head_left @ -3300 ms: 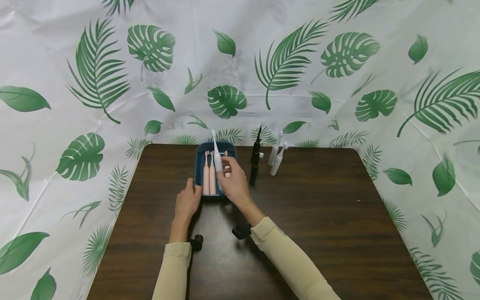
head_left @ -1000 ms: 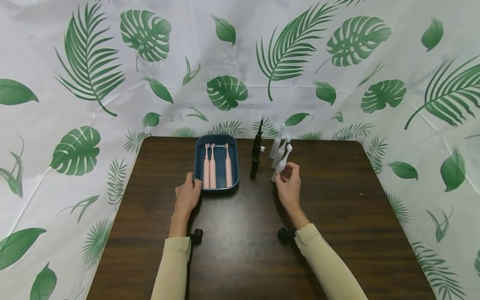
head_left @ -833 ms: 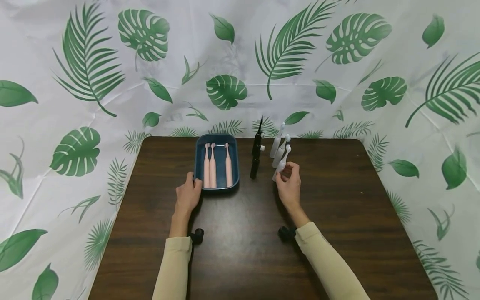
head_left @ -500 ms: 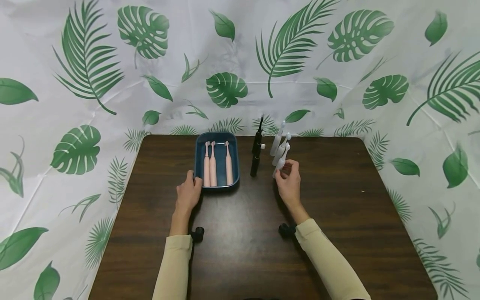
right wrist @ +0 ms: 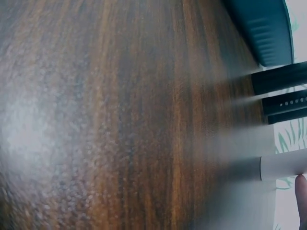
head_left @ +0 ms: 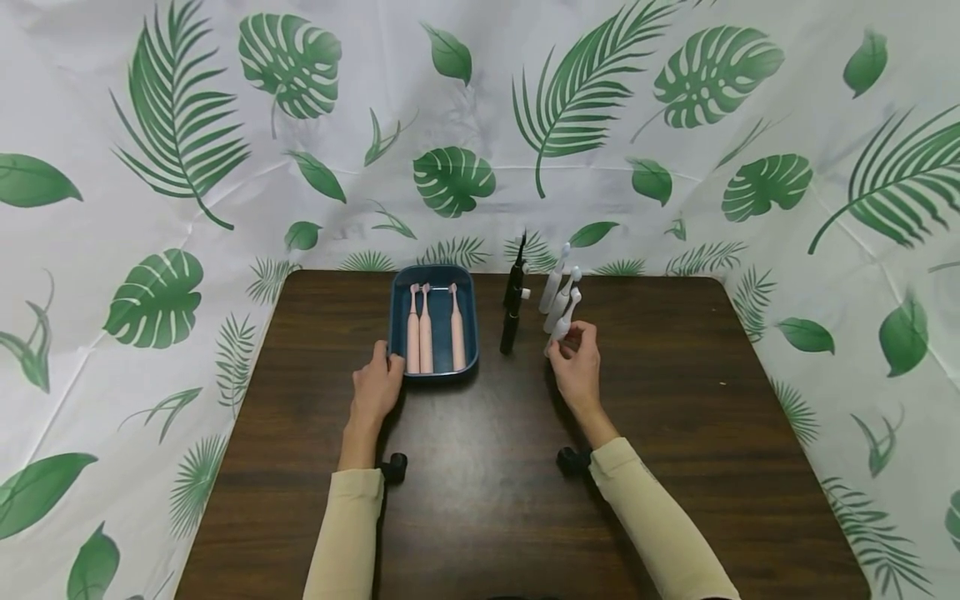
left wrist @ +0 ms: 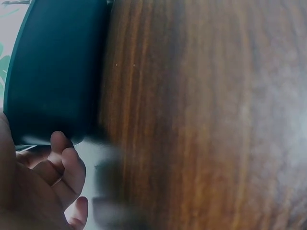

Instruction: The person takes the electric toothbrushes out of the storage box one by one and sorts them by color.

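My right hand (head_left: 578, 367) pinches a white electric toothbrush (head_left: 562, 325) by its handle, head up. The toothbrush's base shows close to the tabletop in the right wrist view, where only a fingertip (right wrist: 301, 191) appears beside the white handle (right wrist: 283, 165). Right behind it two more white toothbrushes (head_left: 557, 310) stand upright. At the near left corner of a dark blue tray (head_left: 441, 377), my left hand (head_left: 375, 387) holds the rim. Curled fingers (left wrist: 67, 167) lie against the tray's outer wall (left wrist: 55, 72) in the left wrist view. Three pink toothbrushes (head_left: 426, 337) lie inside the tray.
Black electric toothbrushes (head_left: 510, 325) stand upright in a row between the tray and the white ones. A dark wooden table (head_left: 480, 500) carries everything. Behind it hangs a white leaf-patterned cloth (head_left: 360, 100).
Over the tray at first, my right hand has carried the white toothbrush rightward to the front of the white row. It has barely moved in the last second. The left hand stays on the tray.
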Motion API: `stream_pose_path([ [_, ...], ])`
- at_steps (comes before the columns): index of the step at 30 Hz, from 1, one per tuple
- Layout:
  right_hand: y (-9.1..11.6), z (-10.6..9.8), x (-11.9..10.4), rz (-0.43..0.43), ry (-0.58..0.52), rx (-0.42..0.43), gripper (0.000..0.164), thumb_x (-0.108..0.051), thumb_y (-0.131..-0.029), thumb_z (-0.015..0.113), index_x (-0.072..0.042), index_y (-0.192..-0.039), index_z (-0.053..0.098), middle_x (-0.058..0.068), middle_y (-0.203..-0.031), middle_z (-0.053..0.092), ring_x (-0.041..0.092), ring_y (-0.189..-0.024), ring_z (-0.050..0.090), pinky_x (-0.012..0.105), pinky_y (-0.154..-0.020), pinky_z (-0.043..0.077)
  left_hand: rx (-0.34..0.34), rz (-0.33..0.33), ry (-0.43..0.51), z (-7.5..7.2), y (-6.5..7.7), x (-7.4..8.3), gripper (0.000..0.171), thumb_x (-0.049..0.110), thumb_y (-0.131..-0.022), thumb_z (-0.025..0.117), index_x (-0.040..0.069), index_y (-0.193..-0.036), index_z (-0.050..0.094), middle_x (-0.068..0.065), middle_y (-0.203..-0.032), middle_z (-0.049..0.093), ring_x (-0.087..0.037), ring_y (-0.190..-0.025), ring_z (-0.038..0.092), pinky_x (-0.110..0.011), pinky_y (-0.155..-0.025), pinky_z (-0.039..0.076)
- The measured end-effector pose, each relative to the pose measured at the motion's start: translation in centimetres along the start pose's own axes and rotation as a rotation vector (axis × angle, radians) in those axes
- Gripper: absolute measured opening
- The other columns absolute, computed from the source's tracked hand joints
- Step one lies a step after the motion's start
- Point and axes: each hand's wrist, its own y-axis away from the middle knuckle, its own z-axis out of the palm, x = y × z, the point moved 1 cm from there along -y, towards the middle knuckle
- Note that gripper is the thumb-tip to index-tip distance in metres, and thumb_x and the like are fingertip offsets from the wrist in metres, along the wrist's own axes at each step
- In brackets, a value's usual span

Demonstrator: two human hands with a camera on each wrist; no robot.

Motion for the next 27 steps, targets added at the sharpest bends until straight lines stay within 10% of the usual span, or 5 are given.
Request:
stream_pose_path([
  [16, 1.6, -0.4, 1.0, 0.064, 0.083, -0.020, 0.048, -0.003, -0.097, 0.070, -0.003, -0.136, 0.044, 0.022, -0.132, 0.058, 0.039, -0.125, 0.063, 0.061, -0.104, 0.055, 0.002, 0.067, -0.047, 0.2, 0.0, 0.1, 0.049, 0.032, -0.109, 0.036, 0.002, -0.146, 0.044, -0.036, -0.133, 0.067, -0.053, -0.120, 0.066, -0.066, -0.117, 0.025],
  [27, 3.5, -0.8, 0.2, 0.139, 0.227, 0.016, 0.040, -0.008, -0.096, 0.070, -0.003, -0.129, 0.049, 0.015, -0.119, 0.063, 0.025, -0.091, 0.064, 0.026, -0.078, 0.050, -0.003, 0.047, -0.042, -0.4, 0.1, 0.3, 0.049, 0.036, -0.108, 0.036, 0.006, -0.146, 0.044, -0.034, -0.138, 0.065, -0.054, -0.131, 0.058, -0.067, -0.118, 0.030],
])
